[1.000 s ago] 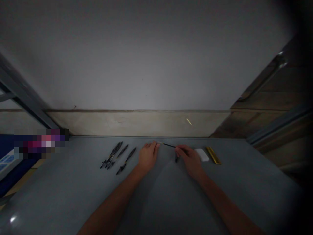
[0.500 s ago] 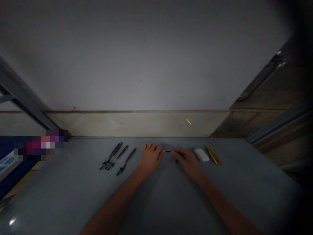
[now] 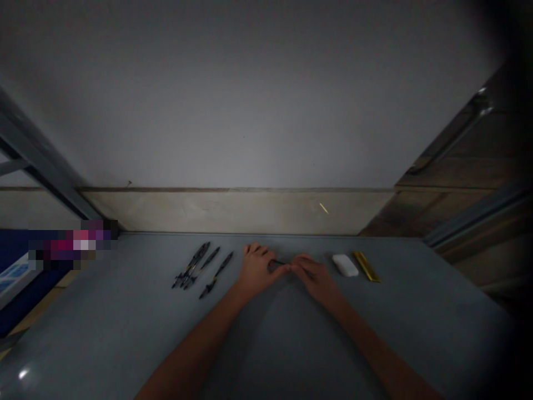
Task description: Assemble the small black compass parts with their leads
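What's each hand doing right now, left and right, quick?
Left hand: fingers pinched on one end of a thin dark pen part.
Right hand: closed on its other end, above the grey table.

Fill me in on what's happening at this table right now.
A person works with both bare hands at a grey table. The left hand and right hand meet fingertip to fingertip around a thin dark pen part, mostly hidden between them. To the left lie several black pens in a row; to the right sit a white eraser and a gold strip, both untouched.
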`<state>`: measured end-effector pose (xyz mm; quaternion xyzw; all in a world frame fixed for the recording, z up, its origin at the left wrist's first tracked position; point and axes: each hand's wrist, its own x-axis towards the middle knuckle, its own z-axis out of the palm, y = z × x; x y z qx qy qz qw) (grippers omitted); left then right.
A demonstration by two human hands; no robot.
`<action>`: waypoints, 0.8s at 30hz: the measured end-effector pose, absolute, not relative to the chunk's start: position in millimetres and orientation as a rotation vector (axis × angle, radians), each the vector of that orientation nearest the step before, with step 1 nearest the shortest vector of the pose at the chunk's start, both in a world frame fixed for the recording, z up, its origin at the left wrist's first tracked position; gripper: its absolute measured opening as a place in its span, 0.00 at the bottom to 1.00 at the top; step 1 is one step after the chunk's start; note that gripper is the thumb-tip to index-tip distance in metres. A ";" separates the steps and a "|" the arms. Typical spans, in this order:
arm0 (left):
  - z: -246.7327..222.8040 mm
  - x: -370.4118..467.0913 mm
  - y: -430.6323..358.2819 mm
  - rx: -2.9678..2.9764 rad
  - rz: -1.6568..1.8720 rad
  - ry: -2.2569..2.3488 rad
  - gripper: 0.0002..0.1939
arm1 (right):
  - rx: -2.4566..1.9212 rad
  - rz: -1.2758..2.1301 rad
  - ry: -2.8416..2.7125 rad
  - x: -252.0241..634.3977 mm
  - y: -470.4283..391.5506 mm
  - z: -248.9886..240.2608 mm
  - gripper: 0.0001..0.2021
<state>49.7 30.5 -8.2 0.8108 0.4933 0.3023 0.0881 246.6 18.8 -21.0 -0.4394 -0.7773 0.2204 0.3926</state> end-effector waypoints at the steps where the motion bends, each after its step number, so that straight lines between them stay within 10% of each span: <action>1: -8.0 49.8 30.7 2.394 0.918 1.489 0.24 | -1.117 0.528 -1.968 246.6 19.3 -21.8 0.17; 24: -13.2 47.6 40.1 2.001 1.073 1.900 0.23 | -1.339 0.427 -1.915 271.2 34.5 -46.9 0.22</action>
